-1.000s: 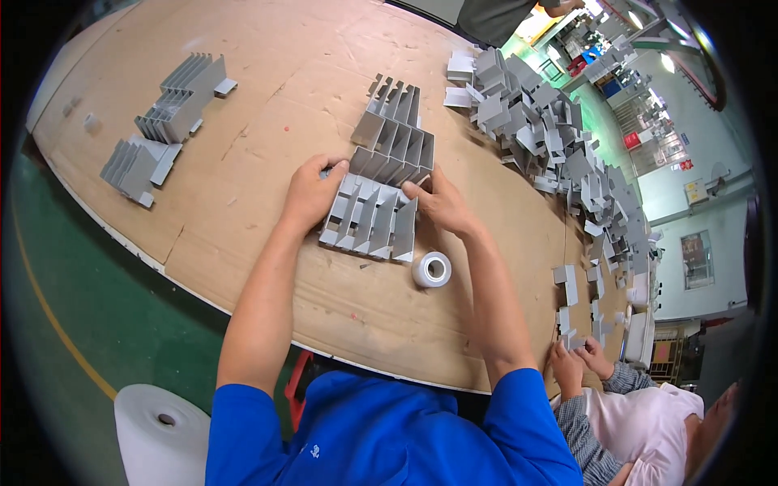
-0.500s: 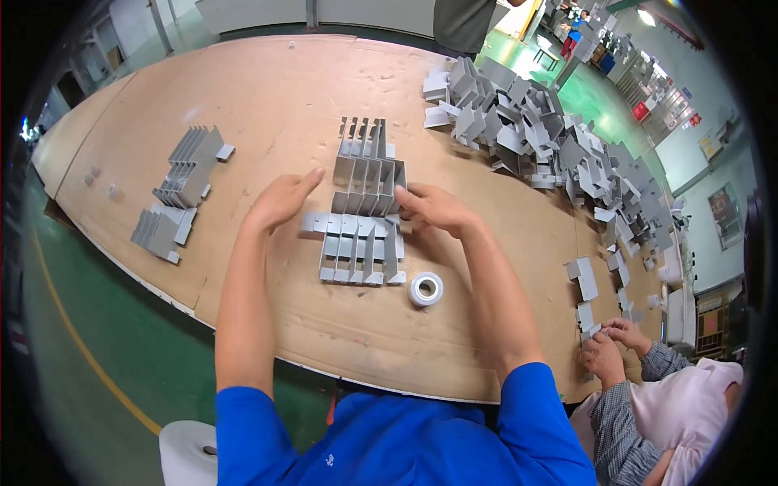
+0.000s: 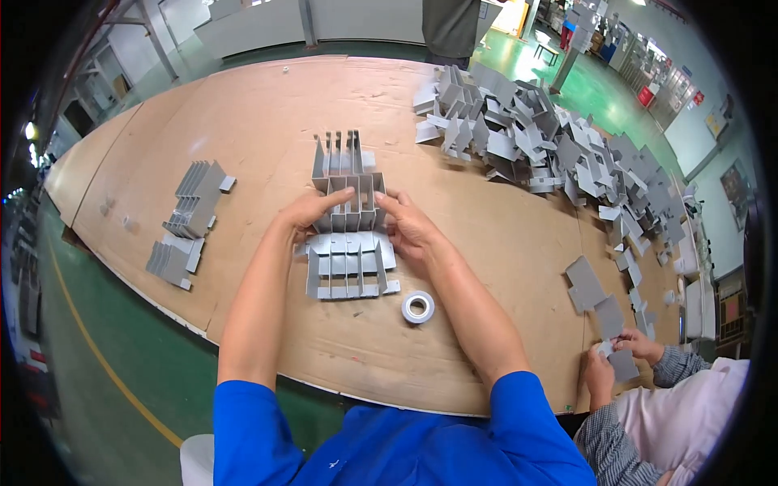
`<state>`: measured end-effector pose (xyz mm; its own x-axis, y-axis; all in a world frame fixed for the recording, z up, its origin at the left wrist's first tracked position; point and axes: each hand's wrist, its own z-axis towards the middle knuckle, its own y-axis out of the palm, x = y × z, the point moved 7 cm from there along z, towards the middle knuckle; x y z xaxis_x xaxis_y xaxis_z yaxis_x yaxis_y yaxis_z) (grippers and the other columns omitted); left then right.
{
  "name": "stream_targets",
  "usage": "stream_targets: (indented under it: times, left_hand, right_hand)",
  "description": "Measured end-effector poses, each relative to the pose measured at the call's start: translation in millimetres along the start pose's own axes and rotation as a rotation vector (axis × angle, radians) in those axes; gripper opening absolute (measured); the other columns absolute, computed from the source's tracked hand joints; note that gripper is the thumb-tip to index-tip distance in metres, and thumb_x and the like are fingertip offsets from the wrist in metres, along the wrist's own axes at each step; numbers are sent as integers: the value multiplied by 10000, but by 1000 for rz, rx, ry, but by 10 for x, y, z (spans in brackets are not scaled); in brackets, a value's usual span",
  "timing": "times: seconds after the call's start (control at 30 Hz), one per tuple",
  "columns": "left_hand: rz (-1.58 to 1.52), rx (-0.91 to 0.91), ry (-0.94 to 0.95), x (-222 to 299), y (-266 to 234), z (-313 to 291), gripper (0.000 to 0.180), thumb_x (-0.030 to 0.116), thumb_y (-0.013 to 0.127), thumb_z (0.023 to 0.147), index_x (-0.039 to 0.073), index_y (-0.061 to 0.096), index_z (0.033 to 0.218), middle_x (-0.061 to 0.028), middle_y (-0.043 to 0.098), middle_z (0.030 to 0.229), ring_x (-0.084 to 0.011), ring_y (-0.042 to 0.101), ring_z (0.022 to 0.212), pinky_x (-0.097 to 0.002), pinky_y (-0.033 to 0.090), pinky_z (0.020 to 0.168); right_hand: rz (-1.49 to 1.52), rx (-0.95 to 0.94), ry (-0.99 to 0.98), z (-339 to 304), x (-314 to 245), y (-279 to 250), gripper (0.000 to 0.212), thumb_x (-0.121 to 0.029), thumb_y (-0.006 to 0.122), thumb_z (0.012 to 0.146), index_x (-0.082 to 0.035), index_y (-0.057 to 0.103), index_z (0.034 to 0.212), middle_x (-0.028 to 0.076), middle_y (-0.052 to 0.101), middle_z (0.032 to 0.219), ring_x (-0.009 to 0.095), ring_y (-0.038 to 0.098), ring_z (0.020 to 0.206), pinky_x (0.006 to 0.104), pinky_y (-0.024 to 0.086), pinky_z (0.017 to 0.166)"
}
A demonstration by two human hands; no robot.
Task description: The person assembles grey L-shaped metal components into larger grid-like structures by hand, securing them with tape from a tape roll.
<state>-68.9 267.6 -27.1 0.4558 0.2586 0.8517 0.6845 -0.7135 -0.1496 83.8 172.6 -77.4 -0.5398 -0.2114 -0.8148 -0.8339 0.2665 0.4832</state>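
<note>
On the table [image 3: 259,121], left hand [image 3: 312,210] and right hand [image 3: 412,228] pinch opposite sides of the divider [image 3: 350,220], thumbs inward, probably keeping it square, roll [image 3: 408,314] parked within reach.

From the head at six o'clock, one wide fisheye looks down and forward toward twelve, fairly near the left hand [image 3: 314,209] and right hand [image 3: 412,227], across the tabletop [image 3: 259,121]

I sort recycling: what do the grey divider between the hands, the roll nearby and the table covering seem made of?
Grey divider: probably matte cardboard; thin, flat walls.
Roll: perhaps glossy plastic tape; pale sheen around a hollow core.
Table covering: likely dull brown cardboard, visibly creased.
</note>
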Motion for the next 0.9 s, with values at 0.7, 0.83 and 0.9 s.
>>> stream_targets:
  times: [0.7, 0.83, 0.9]
  left_hand:
    - [100, -68, 857, 647, 1824, -512, 767, 195, 956, 677, 44, 581, 1329, -70, 672, 1243, -186, 629, 1124, -346, 514, 975]
    - [80, -142, 657, 473, 1861, -394, 703, 161, 925, 706, 26, 587, 1307, -71, 680, 1202, -191, 636, 1095, -350, 521, 965]
    - [299, -53, 728, 515, 1841, -525, 694, 157, 903, 729, 21, 575, 1325, -90, 672, 1217, -208, 624, 1131, -363, 504, 994]
  right_hand:
    - [-498, 26, -605, -1711, -892, -1133, 1087, -128, 994, 577, -96, 345, 1448, 103, 522, 1398, 236, 504, 1319, 414, 387, 1142]
    - [-593, 38, -635, -1794, -949, -1127, 1093, -132, 979, 611, -86, 303, 1470, 145, 494, 1418, 277, 483, 1343, 432, 377, 1152]
    - [-666, 73, -670, -1794, -965, -1195, 1113, -145, 977, 617, -88, 285, 1486, 155, 484, 1430, 295, 478, 1347, 443, 372, 1155]
